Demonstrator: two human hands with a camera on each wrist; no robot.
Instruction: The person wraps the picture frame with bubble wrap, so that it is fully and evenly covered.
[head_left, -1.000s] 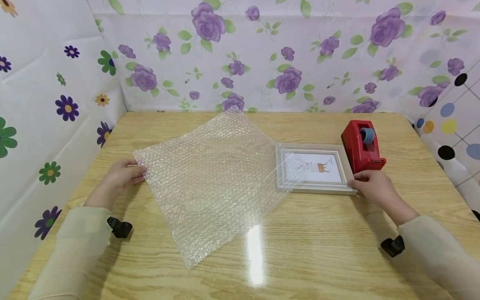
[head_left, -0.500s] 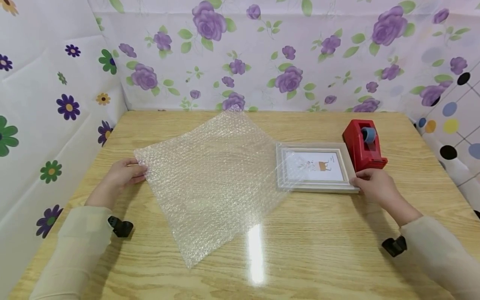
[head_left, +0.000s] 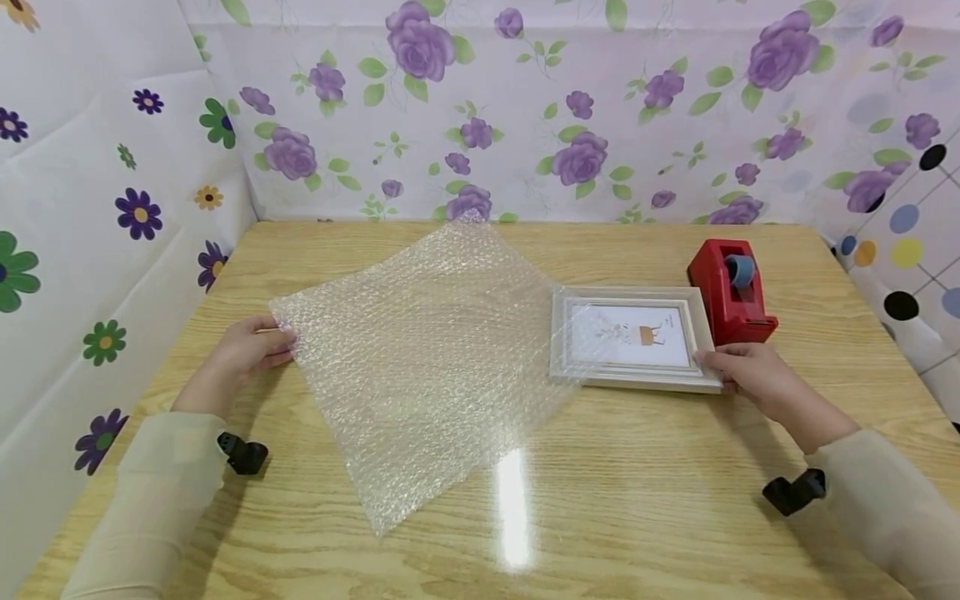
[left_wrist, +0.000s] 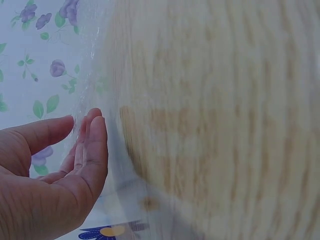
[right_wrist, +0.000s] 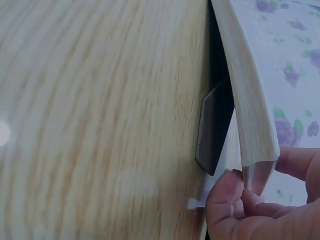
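Left of centre, the left hand [head_left: 251, 348] holds the bubble wrap [head_left: 420, 375] between thumb and fingers, seemingly to keep its edge steady. Right of centre, the right hand [head_left: 757, 377] pinches the picture frame [head_left: 647, 335] by its lower-right corner, presumably for an easy grip, tilting it off the wooden tabletop [head_left: 615, 492]. Flowered sheeting [head_left: 525, 108] backs the scene.
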